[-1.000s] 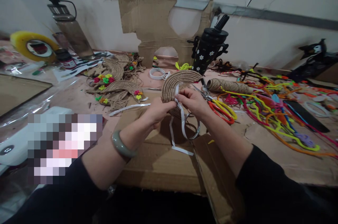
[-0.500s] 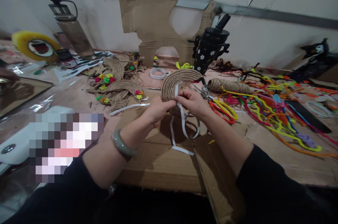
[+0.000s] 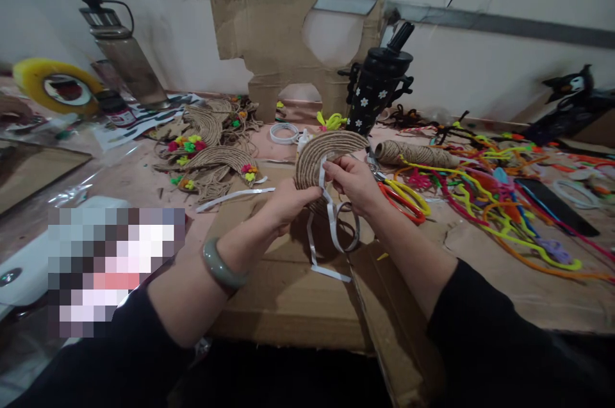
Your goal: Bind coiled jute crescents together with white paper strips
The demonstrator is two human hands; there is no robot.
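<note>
A curved piece of coiled jute cord [image 3: 310,161] is raised over the cardboard, its rows lying side by side in an arc. My left hand [image 3: 291,203] is closed on its lower left part, thumb pressed near the inner edge. Between the thumb and fingers of my right hand [image 3: 353,180] is a narrow white tape strip [image 3: 323,171], which lies against the arc's inner side. The strip hangs down in a loop below my hands. A roll of tape [image 3: 348,235] dangles under my right wrist, partly hidden.
Scissors with red and yellow handles [image 3: 406,200] lie right of my right hand. Behind stand a black flowered tumbler [image 3: 372,94] and cut cardboard [image 3: 264,24]. Finished jute arcs [image 3: 216,161] lie left, colourful cords [image 3: 504,216] right. A twine roll [image 3: 413,155] lies near the cords.
My right hand has shifted slightly up with the tape strip, apart from my left thumb. The jute arc has tilted a little. The view has moved slightly.
</note>
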